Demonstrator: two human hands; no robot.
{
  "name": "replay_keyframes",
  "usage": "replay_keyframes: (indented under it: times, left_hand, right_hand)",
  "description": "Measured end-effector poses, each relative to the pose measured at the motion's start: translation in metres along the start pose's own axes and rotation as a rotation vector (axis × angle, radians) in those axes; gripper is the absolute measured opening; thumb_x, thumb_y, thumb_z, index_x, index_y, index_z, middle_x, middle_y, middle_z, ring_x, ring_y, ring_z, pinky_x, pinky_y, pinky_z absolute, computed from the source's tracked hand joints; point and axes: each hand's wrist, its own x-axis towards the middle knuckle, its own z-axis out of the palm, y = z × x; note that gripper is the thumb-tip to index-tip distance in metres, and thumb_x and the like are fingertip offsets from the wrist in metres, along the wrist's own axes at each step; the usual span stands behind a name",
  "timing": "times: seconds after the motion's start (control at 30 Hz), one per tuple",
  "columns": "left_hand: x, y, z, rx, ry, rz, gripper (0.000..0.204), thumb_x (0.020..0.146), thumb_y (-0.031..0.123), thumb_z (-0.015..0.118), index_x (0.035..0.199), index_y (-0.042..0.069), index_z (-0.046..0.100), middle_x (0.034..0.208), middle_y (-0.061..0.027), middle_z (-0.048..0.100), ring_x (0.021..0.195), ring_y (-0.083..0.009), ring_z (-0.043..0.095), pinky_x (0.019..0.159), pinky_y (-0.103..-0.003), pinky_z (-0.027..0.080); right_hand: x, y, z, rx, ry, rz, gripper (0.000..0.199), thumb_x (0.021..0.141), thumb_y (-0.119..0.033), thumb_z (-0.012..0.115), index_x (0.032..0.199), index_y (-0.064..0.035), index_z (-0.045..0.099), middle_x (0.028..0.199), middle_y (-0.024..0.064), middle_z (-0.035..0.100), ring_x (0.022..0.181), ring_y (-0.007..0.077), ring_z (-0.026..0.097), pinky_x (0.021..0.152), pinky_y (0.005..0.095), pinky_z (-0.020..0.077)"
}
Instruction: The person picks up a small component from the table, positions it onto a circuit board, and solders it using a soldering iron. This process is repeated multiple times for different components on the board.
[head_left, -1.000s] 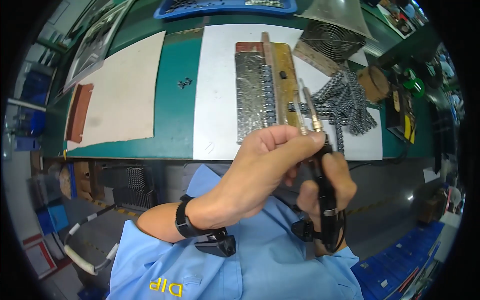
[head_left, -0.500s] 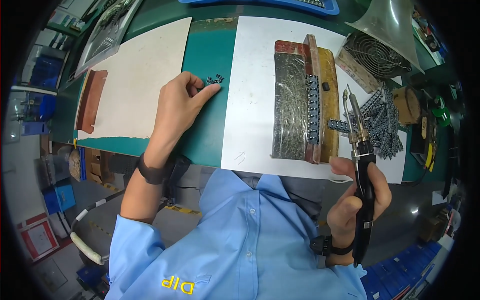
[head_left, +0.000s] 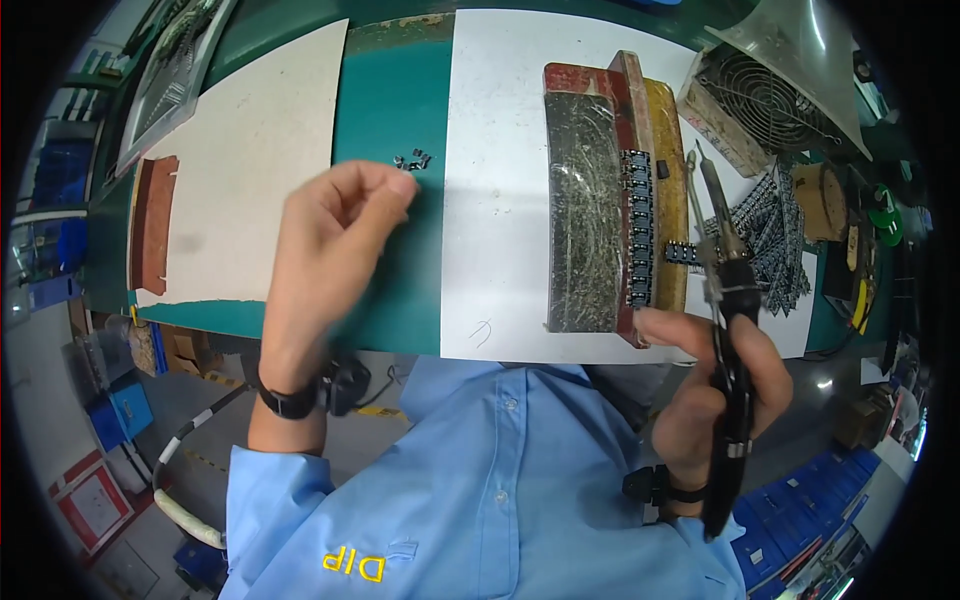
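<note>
Your left hand (head_left: 330, 240) has drawn back from the small black parts (head_left: 412, 159), which now lie loose on the green mat just beyond its pinched, apparently empty fingertips, while your right hand (head_left: 715, 385) stays clenched around the soldering iron (head_left: 728, 330), tip raised.

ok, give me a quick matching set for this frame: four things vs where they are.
Things:
1. soldering iron
2. small black parts
3. fan
4. brown block

Places:
A. on the green mat just above the left hand
B. far left, on the beige sheet
C. in the right hand
D. top right of the bench

Pairs: 1-C, 2-A, 3-D, 4-B
</note>
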Motion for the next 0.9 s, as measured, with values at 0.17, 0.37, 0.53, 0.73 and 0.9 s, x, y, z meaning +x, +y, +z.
replay_keyframes:
  times: [0.17,0.37,0.53,0.73,0.9]
  left_hand:
    - [-0.028,0.021,0.029,-0.670,-0.334,-0.309,0.017,0.086,0.017,0.056,0.083,0.000,0.058,0.066,-0.0002,0.056,0.050,-0.0026,0.040,0.045,-0.017,0.030]
    - [-0.049,0.043,0.072,-1.009,-0.572,-0.408,0.015,0.087,0.015,0.055,0.084,0.001,0.058,0.067,-0.0011,0.056,0.051,-0.0022,0.040,0.045,-0.016,0.030]
    - [-0.051,0.048,0.088,-1.023,-0.591,-0.404,0.016,0.087,0.016,0.055,0.085,0.001,0.059,0.068,-0.0019,0.057,0.051,-0.0023,0.040,0.045,-0.016,0.030]
    - [-0.047,0.048,0.092,-0.791,-0.592,-0.325,0.016,0.087,0.016,0.056,0.085,0.000,0.059,0.071,-0.0042,0.060,0.053,-0.0028,0.044,0.047,-0.016,0.033]
    - [-0.045,0.044,0.100,-0.882,-0.591,-0.335,0.015,0.087,0.014,0.056,0.087,-0.001,0.059,0.074,-0.0070,0.062,0.053,-0.0040,0.047,0.048,-0.016,0.037]
  right_hand:
    - [0.020,0.001,0.005,0.051,-0.140,-0.028,0.042,0.085,-0.019,0.056,0.114,0.0008,0.033,0.089,0.0214,0.062,0.077,0.0228,0.062,0.072,0.0311,0.0496]
    - [0.020,0.004,-0.003,-0.056,-0.275,-0.032,0.045,0.073,0.003,0.066,0.108,-0.0005,0.038,0.090,0.0209,0.061,0.084,0.0250,0.062,0.077,0.0342,0.0499]
    - [0.009,0.018,-0.013,0.075,-0.130,-0.107,0.044,0.070,0.007,0.067,0.105,-0.0030,0.041,0.089,0.0199,0.061,0.085,0.0267,0.062,0.076,0.0376,0.0505]
    - [0.010,0.024,-0.021,0.107,-0.168,-0.071,0.044,0.068,0.008,0.068,0.102,-0.0043,0.043,0.089,0.0193,0.061,0.085,0.0269,0.062,0.073,0.0378,0.0519]
    - [0.010,0.042,-0.024,0.107,-0.123,-0.191,0.046,0.066,0.008,0.070,0.102,-0.0042,0.043,0.088,0.0194,0.062,0.085,0.0269,0.062,0.070,0.0365,0.0527]
